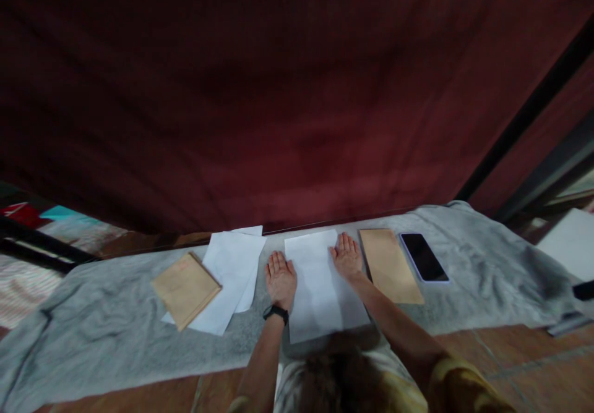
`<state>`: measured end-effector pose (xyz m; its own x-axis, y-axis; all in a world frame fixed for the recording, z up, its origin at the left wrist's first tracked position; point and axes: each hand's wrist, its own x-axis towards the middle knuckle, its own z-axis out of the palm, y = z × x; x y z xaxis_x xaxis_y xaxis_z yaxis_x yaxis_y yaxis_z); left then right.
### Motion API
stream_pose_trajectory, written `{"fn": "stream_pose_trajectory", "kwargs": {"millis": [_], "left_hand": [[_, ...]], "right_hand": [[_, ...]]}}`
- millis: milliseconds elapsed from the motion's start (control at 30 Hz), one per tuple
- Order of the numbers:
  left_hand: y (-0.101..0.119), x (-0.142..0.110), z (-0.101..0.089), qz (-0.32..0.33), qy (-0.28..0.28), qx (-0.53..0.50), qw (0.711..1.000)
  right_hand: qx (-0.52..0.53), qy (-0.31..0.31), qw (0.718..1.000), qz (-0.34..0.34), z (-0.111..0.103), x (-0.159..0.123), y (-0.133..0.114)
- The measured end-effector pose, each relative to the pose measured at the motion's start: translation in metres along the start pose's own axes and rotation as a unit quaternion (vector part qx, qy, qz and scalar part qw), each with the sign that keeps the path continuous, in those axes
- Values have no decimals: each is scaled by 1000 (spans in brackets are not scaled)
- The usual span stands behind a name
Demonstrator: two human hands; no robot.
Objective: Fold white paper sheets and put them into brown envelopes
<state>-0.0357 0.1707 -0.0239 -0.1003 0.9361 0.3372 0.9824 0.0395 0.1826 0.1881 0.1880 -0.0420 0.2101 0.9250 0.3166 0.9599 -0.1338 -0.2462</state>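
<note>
While white sheet lies on grey cloth, left hand and right hand rest open, palms down, gripping nothing, along its opposite edges, seemingly holding it flat. Brown paper and phone sit rightward; loose sheets, brown packet leftward, likely within reach.
</note>
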Motion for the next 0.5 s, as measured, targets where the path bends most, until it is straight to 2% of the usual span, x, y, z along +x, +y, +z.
{"fn": "stream_pose_trajectory", "kwargs": {"millis": [133,333,400,500], "left_hand": [[-4,-20,-12,5,15,-20,1000],[30,-57,-22,133,-60,-45,988],[38,-66,-23,156,-91,-34,983],[38,-74,-25,142,-100,-14,985]], "right_hand": [[12,1,1000,-16,-10,-20,-4],[90,-42,980,-170,-12,-68,-38],[96,-54,977,-184,-12,-80,-42],[83,-42,980,-174,-14,-91,-35]]}}
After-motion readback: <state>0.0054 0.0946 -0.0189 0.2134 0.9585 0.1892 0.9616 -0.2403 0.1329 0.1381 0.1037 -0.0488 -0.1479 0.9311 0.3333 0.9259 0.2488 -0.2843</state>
